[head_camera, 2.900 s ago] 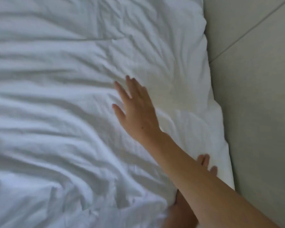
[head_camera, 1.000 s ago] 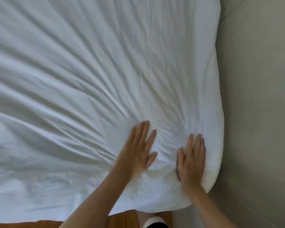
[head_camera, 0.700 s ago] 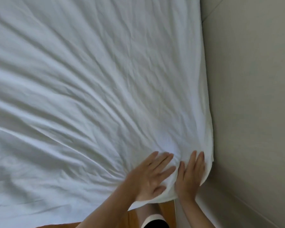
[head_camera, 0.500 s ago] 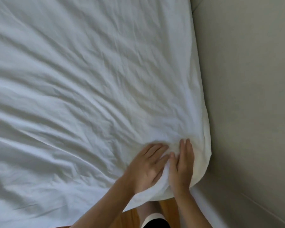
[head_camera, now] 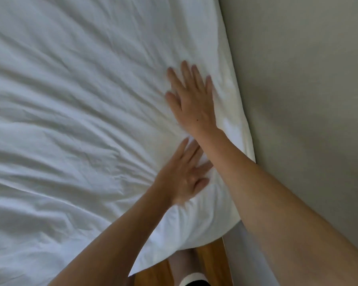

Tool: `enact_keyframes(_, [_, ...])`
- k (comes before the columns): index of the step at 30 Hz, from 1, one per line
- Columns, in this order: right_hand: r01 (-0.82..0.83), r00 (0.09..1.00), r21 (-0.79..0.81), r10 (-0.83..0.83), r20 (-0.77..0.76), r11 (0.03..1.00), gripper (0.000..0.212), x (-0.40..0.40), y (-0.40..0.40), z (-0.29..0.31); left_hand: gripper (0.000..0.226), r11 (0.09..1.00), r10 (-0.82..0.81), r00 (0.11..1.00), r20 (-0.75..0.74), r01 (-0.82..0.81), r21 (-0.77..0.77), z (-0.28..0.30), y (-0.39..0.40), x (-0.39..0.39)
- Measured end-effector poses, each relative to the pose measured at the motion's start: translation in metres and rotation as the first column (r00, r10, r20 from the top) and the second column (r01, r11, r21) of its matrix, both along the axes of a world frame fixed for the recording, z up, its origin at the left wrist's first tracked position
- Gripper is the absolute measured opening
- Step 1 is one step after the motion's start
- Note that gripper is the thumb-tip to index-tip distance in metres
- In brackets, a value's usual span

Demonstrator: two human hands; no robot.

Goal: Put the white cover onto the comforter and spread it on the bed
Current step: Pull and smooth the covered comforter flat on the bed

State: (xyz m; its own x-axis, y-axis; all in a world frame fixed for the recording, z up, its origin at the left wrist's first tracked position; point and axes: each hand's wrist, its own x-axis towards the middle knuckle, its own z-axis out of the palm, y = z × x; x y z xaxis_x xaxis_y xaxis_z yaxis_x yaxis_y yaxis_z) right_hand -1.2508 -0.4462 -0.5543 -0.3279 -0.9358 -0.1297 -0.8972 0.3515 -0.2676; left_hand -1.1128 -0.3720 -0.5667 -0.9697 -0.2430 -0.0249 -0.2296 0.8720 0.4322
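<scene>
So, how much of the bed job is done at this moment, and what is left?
Done: the white cover looks to be on the comforter, lying spread over the bed beside the wall. In hand: the right hand and left hand press flat near the corner. Left: smoothing the many creases fanning out leftward.

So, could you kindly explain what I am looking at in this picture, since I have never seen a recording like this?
There is no machine here: a person wears a camera on the head, looking down at their own arms. The white comforter, in its cover, lies spread on a bed beside a grey wall. The right hand lies flat on it near the wall edge, fingers straight. The left hand presses flat closer to the near corner. Neither grips anything; they seem to be smoothing wrinkles. Below, a strip of wooden floor shows.
</scene>
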Motion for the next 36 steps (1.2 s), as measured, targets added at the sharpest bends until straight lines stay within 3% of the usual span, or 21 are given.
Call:
enact_keyframes(3, [0.324, 0.945, 0.021, -0.323, -0.038, 0.946, 0.058, -0.014, 0.082, -0.028, 0.05, 0.946, -0.322, 0.939, 0.121, 0.323, 0.005, 0.01, 0.02, -0.009])
enact_keyframes(5, [0.379, 0.924, 0.002, -0.378, -0.055, 0.925, 0.056, -0.013, 0.132, -0.029, 0.056, 0.881, -0.463, 0.858, 0.221, 0.473, 0.013, 0.013, 0.036, -0.011])
enact_keyframes(7, [0.456, 0.889, 0.007, -0.455, -0.053, 0.89, 0.055, -0.008, 0.163, -0.028, 0.054, 0.844, -0.531, 0.819, 0.218, 0.535, 0.044, 0.013, 0.052, -0.01])
enact_keyframes(9, [0.538, 0.842, -0.022, -0.539, -0.036, 0.842, 0.055, -0.004, 0.175, -0.027, 0.045, 0.848, -0.529, 0.834, 0.155, 0.523, 0.08, 0.019, 0.058, -0.002])
enact_keyframes(11, [0.576, 0.817, -0.009, -0.576, -0.018, 0.817, 0.056, 0.001, 0.176, -0.026, 0.035, 0.903, -0.421, 0.906, 0.052, 0.413, 0.118, 0.028, 0.053, 0.015])
enact_keyframes(14, [0.585, 0.811, 0.033, -0.585, -0.011, 0.811, 0.058, 0.003, 0.173, -0.019, 0.03, 0.989, 0.045, 0.993, -0.105, -0.03, 0.142, 0.041, 0.018, 0.065])
enact_keyframes(17, [0.679, 0.733, 0.056, -0.681, 0.015, 0.732, 0.059, 0.01, 0.16, -0.011, 0.041, 0.902, 0.431, 0.897, -0.099, -0.43, 0.038, 0.037, -0.044, 0.156])
enact_keyframes(19, [0.748, 0.662, 0.006, -0.748, 0.04, 0.663, 0.058, 0.03, 0.136, -0.003, 0.046, 0.772, 0.631, 0.775, -0.025, -0.63, -0.083, 0.029, -0.087, 0.234])
enact_keyframes(20, [0.731, 0.682, -0.028, -0.73, 0.052, 0.682, 0.057, 0.046, 0.117, 0.002, 0.049, 0.689, 0.72, 0.694, 0.021, -0.71, -0.143, 0.024, -0.104, 0.276])
enact_keyframes(22, [0.566, 0.824, -0.072, -0.562, 0.074, 0.821, 0.058, 0.097, 0.068, 0.008, 0.054, 0.529, 0.848, 0.513, 0.132, -0.815, -0.236, 0.02, -0.131, 0.361])
enact_keyframes(24, [0.298, 0.954, -0.043, -0.296, 0.047, 0.954, 0.06, 0.171, 0.014, 0.0, 0.058, 0.402, 0.909, 0.342, 0.237, -0.867, -0.294, 0.017, -0.143, 0.444])
enact_keyframes(26, [-0.011, 1.0, -0.022, 0.011, -0.025, 1.0, 0.06, 0.267, -0.029, -0.014, 0.064, 0.336, 0.914, 0.227, 0.335, -0.887, -0.317, 0.014, -0.141, 0.519])
enact_keyframes(31, [-0.373, 0.925, -0.074, 0.377, 0.052, 0.925, 0.06, 0.553, -0.064, -0.025, 0.072, 0.304, 0.89, 0.144, 0.433, -0.895, -0.326, 0.014, -0.108, 0.67])
enact_keyframes(36, [-0.748, 0.652, -0.059, 0.748, 0.127, 0.661, 0.054, 0.757, -0.02, -0.008, 0.064, 0.379, 0.865, 0.23, 0.446, -0.882, -0.28, 0.029, -0.067, 0.766])
